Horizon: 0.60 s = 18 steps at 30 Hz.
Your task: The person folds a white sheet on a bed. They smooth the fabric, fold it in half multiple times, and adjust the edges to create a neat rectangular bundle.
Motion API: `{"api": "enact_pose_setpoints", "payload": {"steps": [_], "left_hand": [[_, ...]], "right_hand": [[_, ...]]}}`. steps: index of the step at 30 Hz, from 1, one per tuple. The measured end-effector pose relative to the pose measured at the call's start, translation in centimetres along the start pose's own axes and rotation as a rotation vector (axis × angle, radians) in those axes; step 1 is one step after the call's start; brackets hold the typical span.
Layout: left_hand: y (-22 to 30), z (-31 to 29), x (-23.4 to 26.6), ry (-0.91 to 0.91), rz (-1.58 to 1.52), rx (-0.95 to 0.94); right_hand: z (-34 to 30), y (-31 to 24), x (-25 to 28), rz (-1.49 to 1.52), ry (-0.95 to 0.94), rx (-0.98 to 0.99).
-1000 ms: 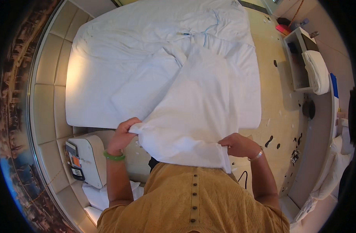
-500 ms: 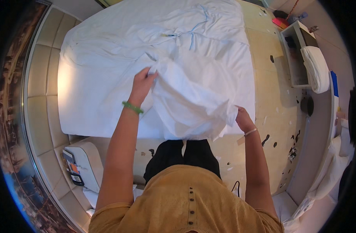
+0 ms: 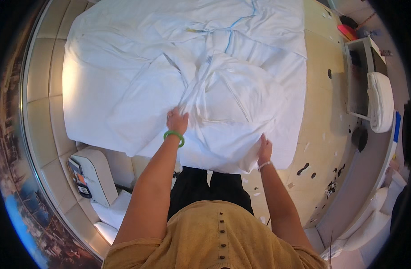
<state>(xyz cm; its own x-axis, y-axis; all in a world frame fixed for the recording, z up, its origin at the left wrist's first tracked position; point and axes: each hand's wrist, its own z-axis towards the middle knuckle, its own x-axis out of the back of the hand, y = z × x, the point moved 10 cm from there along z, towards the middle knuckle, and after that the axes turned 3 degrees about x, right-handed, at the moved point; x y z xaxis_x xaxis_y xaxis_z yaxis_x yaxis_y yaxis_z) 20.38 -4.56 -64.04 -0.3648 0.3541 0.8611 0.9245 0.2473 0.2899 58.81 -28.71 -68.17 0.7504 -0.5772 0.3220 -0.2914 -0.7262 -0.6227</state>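
Observation:
A loose, wrinkled white cloth [image 3: 234,105] lies bunched and slightly puffed over the near part of the bed, with a folded seam across it. My left hand [image 3: 177,120], with a green bangle at its wrist, closes its fingers on the cloth's left side. At the right near edge, my right hand [image 3: 264,151] pinches the cloth; its fingertips are partly lost against the white. More white bedding [image 3: 142,101] spreads to the left of my left hand.
Blue-edged bedding [image 3: 236,22] lies rumpled on the far bed. A padded headboard [image 3: 38,80] runs along the left, with a white bedside cabinet [image 3: 98,175] near it. Dark scraps [image 3: 304,169] litter the right floor. A rolled white bundle [image 3: 379,103] hangs by a shelf unit [image 3: 357,80].
The raised cloth has come down and spread on the bed. My left hand has moved nearer and slightly right; my right hand has moved nearer and left.

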Motion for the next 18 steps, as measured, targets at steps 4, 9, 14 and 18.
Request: {"api": "enact_pose_setpoints", "payload": {"steps": [4, 9, 14, 18], "left_hand": [[-3.4, -2.2, -0.9, -0.087, -0.246, 0.081], [-1.1, -1.9, 1.1, -0.201, -0.563, 0.119], [2.8, -0.1, 5.0, -0.253, -0.838, 0.032], [7.6, -0.9, 14.5, -0.289, -1.549, -0.032]], "right_hand": [[-5.4, -0.4, 0.0, -0.084, 0.036, -0.032], [-4.9, -2.3, 0.5, -0.286, 0.027, 0.216], [-4.0, -10.0, 0.2, -0.265, 0.124, 0.487], [-6.7, -20.4, 2.7, -0.187, 0.299, 0.845]]}}
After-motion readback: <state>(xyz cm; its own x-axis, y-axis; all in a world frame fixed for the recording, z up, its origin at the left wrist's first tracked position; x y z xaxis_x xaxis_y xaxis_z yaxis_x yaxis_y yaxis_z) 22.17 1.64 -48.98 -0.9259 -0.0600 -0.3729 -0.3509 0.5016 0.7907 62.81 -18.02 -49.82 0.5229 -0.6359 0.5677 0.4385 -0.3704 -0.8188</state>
